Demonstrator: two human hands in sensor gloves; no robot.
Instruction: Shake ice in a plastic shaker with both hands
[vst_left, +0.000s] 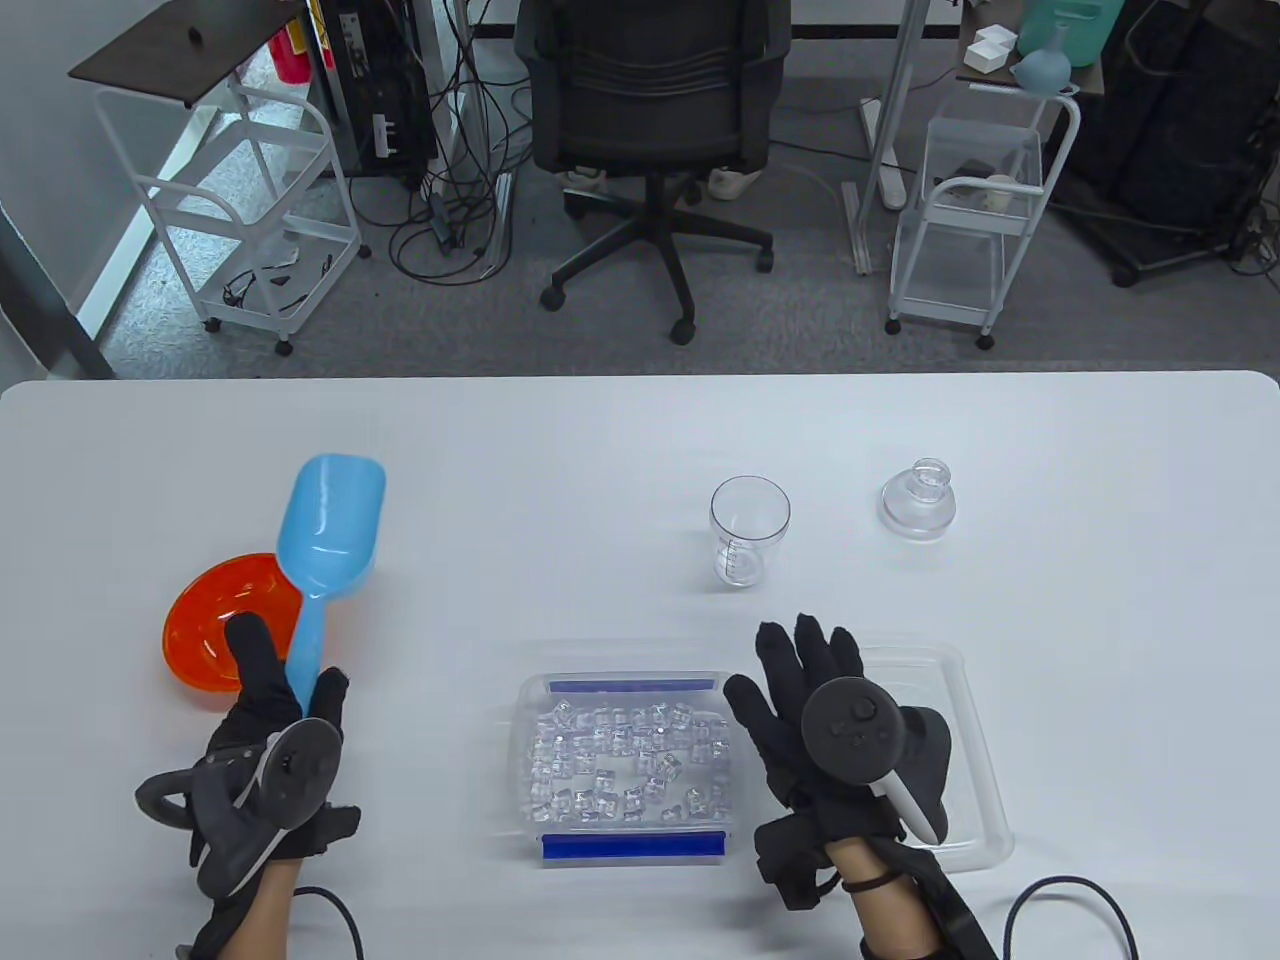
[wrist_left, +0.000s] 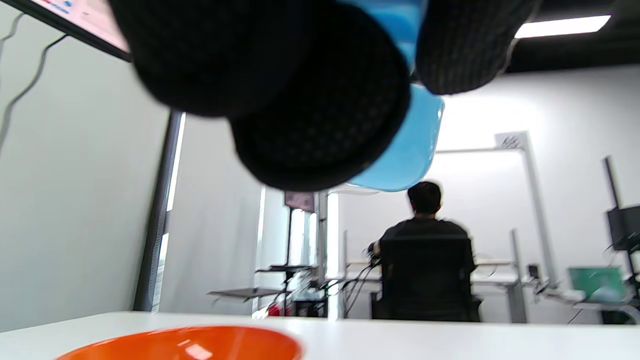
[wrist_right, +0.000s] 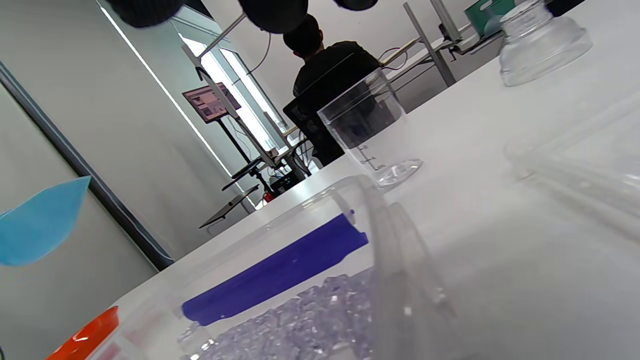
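Observation:
My left hand (vst_left: 285, 690) grips the handle of a light blue scoop (vst_left: 330, 525), its bowl held up over the table; the scoop also shows behind my fingers (wrist_left: 320, 115) in the left wrist view (wrist_left: 405, 150). A clear box of ice cubes (vst_left: 625, 760) with blue end clips lies at front centre, also in the right wrist view (wrist_right: 300, 310). The clear shaker cup (vst_left: 749, 528) stands upright and empty beyond it. Its clear lid (vst_left: 918, 498) sits to the right. My right hand (vst_left: 810, 680) is open, fingers spread, over the box's clear lid (vst_left: 975, 760).
An orange bowl (vst_left: 215, 630) sits at front left, under the scoop's handle, also in the left wrist view (wrist_left: 185, 345). Past the table's far edge stand an office chair (vst_left: 650, 110) and two white carts (vst_left: 960, 230).

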